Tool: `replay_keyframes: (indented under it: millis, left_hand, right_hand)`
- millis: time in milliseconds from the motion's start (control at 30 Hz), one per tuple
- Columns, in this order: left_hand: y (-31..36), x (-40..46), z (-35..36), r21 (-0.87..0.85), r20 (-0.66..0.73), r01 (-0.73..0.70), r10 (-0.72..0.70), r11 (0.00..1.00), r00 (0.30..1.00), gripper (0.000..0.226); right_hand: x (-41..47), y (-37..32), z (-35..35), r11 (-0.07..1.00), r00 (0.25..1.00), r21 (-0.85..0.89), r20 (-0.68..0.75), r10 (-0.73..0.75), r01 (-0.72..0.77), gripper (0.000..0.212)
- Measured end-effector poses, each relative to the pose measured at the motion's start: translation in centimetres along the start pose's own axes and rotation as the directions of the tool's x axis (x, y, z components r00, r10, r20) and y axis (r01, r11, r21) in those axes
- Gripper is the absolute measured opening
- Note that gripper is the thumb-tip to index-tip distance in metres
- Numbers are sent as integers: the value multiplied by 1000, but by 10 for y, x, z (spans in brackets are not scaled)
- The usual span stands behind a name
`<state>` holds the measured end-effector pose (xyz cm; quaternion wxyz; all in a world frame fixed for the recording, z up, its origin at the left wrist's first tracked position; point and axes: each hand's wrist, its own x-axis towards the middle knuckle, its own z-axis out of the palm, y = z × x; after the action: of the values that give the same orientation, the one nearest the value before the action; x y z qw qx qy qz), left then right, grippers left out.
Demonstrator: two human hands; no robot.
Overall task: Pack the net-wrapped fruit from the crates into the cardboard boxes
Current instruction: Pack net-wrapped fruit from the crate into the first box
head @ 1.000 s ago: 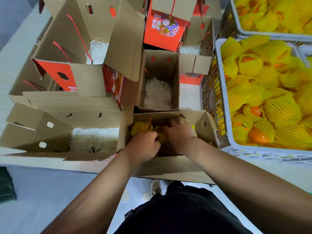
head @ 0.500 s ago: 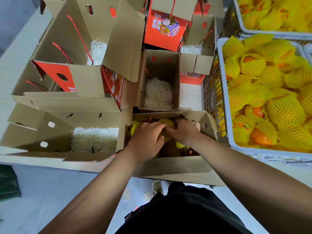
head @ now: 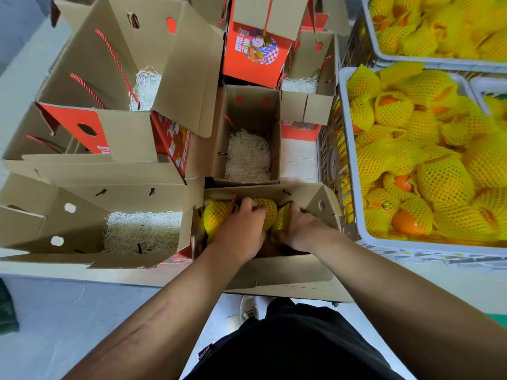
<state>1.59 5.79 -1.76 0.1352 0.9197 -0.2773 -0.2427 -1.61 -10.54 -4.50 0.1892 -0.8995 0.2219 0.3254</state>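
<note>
Nearest the person, an open cardboard box (head: 277,266) sits at the worktop (head: 33,78) edge with both hands down inside it. The left hand (head: 241,231) curls its fingers over the top of a net-wrapped fruit (head: 267,212) in the middle of the box. The right hand (head: 300,229) grasps a second yellow-netted piece (head: 282,220) just beside it. A third fruit (head: 216,218) lies against the box's left wall.

The fit looks tight, so pressing the pieces down could bruise them or drag a foam net off. The red cord handle (head: 233,198) at the far wall might also get trapped under the fruit.

Further off stand empty boxes lined with white shredded padding, one to the left (head: 142,231) and one directly behind (head: 248,157). To the right, the grey crate (head: 348,149) holds many more wrapped fruit awaiting packing, with another crate (head: 367,26) beyond it.
</note>
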Motion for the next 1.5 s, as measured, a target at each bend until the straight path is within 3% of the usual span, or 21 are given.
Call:
replay_keyframes:
  millis: [67,167,267,367,533,633,667,733,800,867,933,1033,1100,1167,1267,1333,1500]
  left_hand:
    - [1,-1,1,-63,4,21,-20,998,1000,48]
    - [4,-2,4,-203,2,57,-57,978,998,48]
    - [6,-1,5,-316,16,83,-82,945,997,57]
    - [8,1,8,-375,81,107,-82,921,993,60]
    - [15,3,11,-398,86,94,-64,913,994,61]
    - [18,4,10,-422,59,41,-18,906,998,56]
    - [17,4,9,-430,64,27,1,902,998,55]
    - [15,5,8,-443,85,11,29,896,996,53]
    - [13,5,8,-448,96,6,41,894,995,52]
    - [13,5,7,-447,83,-10,53,894,995,52]
    - [14,7,8,-442,66,-31,67,896,996,51]
    - [15,10,11,-427,59,-39,71,903,996,49]
    - [15,11,14,-427,52,-36,64,904,997,48]
    - [14,13,16,-427,46,-32,58,904,997,47]
    - [13,13,17,-418,41,-28,50,908,998,46]
    - [13,13,18,-423,36,-29,49,906,998,46]
    - [11,12,18,-458,36,-22,43,889,998,45]
  right_hand:
    - [2,3,-3,988,996,152,-82,-19,32,67]
    - [3,6,-6,982,979,185,-206,-1,40,64]
    - [8,1,1,966,990,252,-103,94,-65,68]
    - [7,-3,-1,979,987,124,24,159,-161,86]
    - [-18,-6,-12,997,985,24,-155,77,-74,75]
    - [-49,5,-17,994,966,-20,-237,-108,106,77]
    - [-58,14,-21,977,928,-30,-310,-208,209,65]
    - [-73,35,-36,917,782,-13,-517,-348,399,34]
    - [-72,61,-60,877,641,63,-708,-297,476,21]
    - [-54,90,-87,898,585,118,-793,-171,424,17]
    - [-22,118,-109,960,632,136,-773,-51,244,26]
    - [14,137,-123,982,784,-161,-620,-21,-101,65]
    - [28,135,-124,920,850,-357,-523,-56,-159,89]
    - [39,127,-119,861,885,-477,-460,-72,-178,95]
    - [45,117,-110,817,828,-542,-538,-159,-195,65]
    - [39,119,-109,822,789,-547,-570,-228,-159,59]
    - [4,129,-119,873,713,-472,-652,-255,-119,82]
